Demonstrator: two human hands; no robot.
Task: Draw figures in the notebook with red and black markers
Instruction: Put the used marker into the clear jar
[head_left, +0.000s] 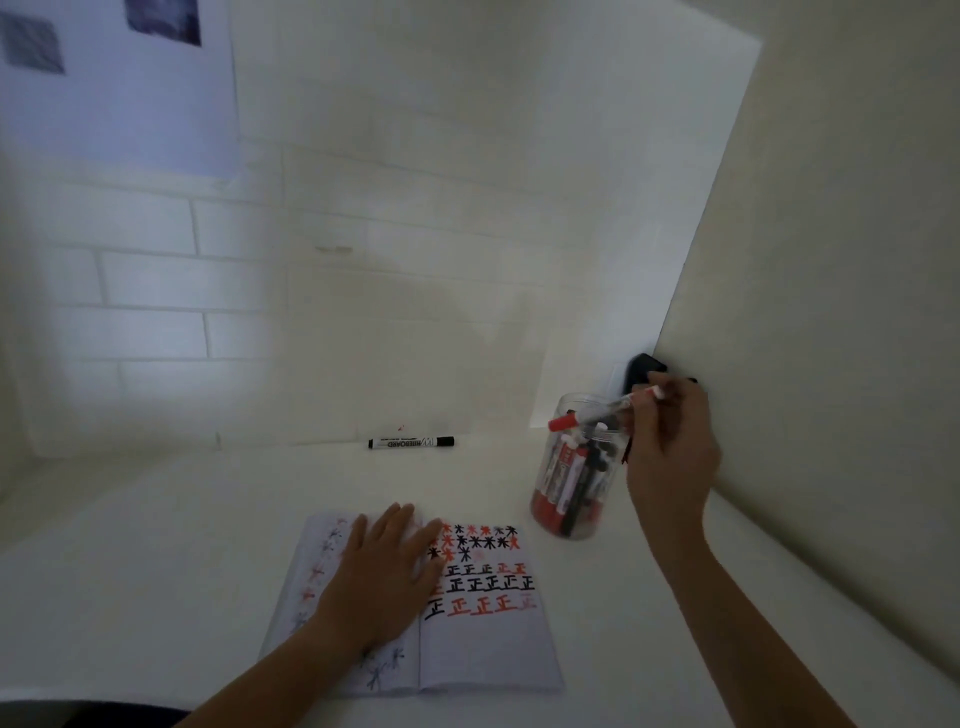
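The red marker (602, 410) is pinched at its tail end by the right hand (670, 457) above the mouth of the clear marker jar (571, 483), its long axis near level, the red cap pointing left and slightly down. The jar could be tipped if its rim is knocked. The open notebook (483, 649) is pressed flat on the counter (156, 545) by the left hand (384, 571), fingers straight.

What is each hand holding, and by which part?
The right hand pinches a red-capped marker by its rear end, above the jar. The left hand holds nothing; it presses flat on the notebook.
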